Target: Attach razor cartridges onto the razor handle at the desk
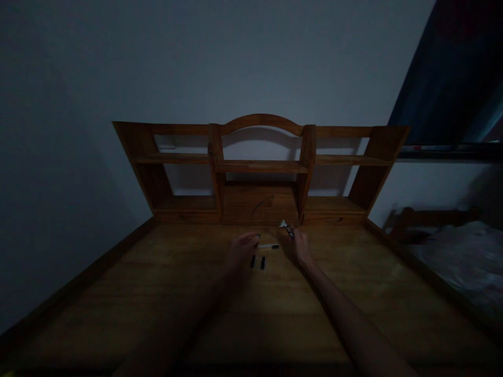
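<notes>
My right hand is closed around the dark handle of a small tool with a pale metallic head. The tool's head points up and to the left; its exact kind is too dim to tell. My left hand pinches a small dark piece at its fingertips. Between the hands, a thin pale strip with a black end lies close to the left fingertips. Nearer to me, two small black oblong pieces, the left one and the right one, lie side by side on the desk.
The wooden desk has a raised edge on each side. A wooden shelf unit stands at its back, against the wall. A thin dark curved line shows on its middle panel. Pale bedding lies beyond the right edge.
</notes>
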The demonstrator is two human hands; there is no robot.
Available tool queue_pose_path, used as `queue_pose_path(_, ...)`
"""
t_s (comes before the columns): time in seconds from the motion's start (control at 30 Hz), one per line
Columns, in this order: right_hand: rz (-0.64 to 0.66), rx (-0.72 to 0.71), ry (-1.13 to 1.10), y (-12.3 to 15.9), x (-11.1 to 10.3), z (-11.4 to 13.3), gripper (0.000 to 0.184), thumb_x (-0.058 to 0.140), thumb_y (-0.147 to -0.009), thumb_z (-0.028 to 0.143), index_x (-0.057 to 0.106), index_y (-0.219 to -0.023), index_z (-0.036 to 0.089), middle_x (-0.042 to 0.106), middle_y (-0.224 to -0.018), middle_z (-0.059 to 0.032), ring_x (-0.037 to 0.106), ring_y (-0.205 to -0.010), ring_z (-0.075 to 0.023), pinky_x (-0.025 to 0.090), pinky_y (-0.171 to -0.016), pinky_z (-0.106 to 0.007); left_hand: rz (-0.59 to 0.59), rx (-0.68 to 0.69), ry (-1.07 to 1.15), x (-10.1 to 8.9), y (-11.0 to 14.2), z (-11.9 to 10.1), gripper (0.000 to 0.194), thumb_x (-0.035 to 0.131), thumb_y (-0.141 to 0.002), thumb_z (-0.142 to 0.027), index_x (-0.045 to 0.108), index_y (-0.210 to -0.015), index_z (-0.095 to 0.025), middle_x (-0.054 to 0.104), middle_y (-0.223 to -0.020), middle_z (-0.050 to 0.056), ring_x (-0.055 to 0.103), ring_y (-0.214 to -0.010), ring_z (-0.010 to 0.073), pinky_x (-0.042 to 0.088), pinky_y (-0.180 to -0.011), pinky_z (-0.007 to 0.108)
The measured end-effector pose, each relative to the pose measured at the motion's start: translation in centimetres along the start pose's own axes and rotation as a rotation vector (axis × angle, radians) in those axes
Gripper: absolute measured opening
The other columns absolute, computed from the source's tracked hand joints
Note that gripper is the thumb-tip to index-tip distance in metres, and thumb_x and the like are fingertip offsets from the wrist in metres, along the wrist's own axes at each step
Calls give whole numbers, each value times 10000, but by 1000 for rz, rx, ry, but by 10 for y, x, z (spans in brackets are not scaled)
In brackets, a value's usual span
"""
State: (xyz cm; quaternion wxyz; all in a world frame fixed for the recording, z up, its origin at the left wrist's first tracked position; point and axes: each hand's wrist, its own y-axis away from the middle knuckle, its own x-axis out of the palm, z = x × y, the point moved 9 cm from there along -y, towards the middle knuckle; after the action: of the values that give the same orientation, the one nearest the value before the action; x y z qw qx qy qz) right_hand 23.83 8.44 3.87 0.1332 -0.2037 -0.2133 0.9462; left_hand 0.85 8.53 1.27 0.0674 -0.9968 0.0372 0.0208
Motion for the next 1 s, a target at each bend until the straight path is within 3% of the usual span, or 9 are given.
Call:
queue_pose_path(0.17,127,-9,28,8,14,8,575,327,-871,566,591,-592,138,404,-497,11,386,-498,-129,267,-512,-251,-42,-68,136,-6,-5,12,495,746,-625,-506,683,-949,-138,721,-881,94,679,-793,220,541,-716,323)
queue_pose_path(0.27,200,-102,69,13,23,20,564,367,-868,565,594,-584,135,420,-509,8,390,-504,-124,266,-526,-250,-12,-65,240,-4,-6,15,528,778,-603,-466,666,-996,-132,717,-950,100,679,-860,223,536,-795,349)
queue_pose_path(0.43,254,-91,91,15,29,26,603,327,-895,568,568,-548,138,470,-520,-7,428,-510,-129,256,-506,-242,33,-23,336,1,-10,19,582,822,-560,-390,630,-1035,-113,718,-924,100,686,-860,217,520,-857,374)
queue_pose_path(1.0,288,-96,212,16,32,23,655,297,-917,569,642,-612,104,531,-537,-20,491,-520,-129,265,-505,-231,18,49,126,-2,-2,-1,396,749,-651,-402,703,-963,-161,711,-1011,106,662,-932,238,485,-872,365)
